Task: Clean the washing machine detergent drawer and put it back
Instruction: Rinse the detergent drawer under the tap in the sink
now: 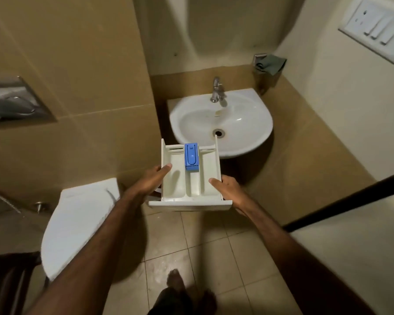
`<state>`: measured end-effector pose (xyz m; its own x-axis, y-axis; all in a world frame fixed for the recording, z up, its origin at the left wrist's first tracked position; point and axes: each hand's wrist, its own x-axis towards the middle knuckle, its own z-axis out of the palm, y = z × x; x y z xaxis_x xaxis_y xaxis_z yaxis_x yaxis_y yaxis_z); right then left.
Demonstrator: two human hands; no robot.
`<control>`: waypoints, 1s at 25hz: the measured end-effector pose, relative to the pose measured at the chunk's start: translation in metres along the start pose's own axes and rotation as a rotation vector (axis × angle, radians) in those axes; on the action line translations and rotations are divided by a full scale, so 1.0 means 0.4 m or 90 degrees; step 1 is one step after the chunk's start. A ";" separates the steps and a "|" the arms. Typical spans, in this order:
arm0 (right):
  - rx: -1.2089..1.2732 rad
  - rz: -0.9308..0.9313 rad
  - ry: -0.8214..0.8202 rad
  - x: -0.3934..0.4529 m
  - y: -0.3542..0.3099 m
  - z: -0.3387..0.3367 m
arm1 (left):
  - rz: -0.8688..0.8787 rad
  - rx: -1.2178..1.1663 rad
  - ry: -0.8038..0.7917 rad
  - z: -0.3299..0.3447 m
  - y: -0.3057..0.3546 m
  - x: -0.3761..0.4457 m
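I hold the drawer (pixel 189 178) level in front of me with both hands, out over the tiled floor (pixel 214 258) and just short of the sink (pixel 221 123). My left hand (pixel 151 180) grips the drawer's left wall, thumb hooked over the rim into the left compartment and fingers wrapped beneath, out of sight. My right hand (pixel 226 187) grips the right wall the same way, thumb lying over the rim into the right compartment. The drawer is off-white, its front panel nearest me and its far end reaching over the near rim of the sink. A blue insert (pixel 191 156) sits in the far part of the narrow middle compartment.

The white sink is fixed at the far wall, with a chrome tap (pixel 217 89) at its far edge and a drain in the bowl. To the left, near me, stands a toilet with its white lid (pixel 77 223) closed. A switch plate (pixel 375 28) hangs on the right wall.
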<state>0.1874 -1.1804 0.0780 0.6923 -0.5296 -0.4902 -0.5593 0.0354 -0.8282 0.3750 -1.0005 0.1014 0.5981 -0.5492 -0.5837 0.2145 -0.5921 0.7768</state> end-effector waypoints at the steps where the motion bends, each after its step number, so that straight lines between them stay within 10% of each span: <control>1: 0.008 0.004 -0.006 0.027 -0.010 -0.026 | -0.012 0.005 -0.004 0.015 0.019 0.031; 12: 0.182 0.116 -0.074 0.345 -0.126 -0.304 | -0.038 -0.083 -0.039 0.122 0.207 0.368; 19: 0.364 0.236 0.325 0.408 -0.147 -0.320 | -0.114 -0.310 0.063 0.206 0.204 0.492; 25: 0.189 0.203 0.114 0.492 -0.245 -0.258 | -0.107 -0.465 0.117 0.311 0.264 0.535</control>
<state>0.3313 -1.3757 0.0908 0.4038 -0.5898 -0.6993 -0.5587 0.4464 -0.6990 0.4295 -1.2538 0.0290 0.6179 -0.3416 -0.7082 0.7304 -0.0841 0.6778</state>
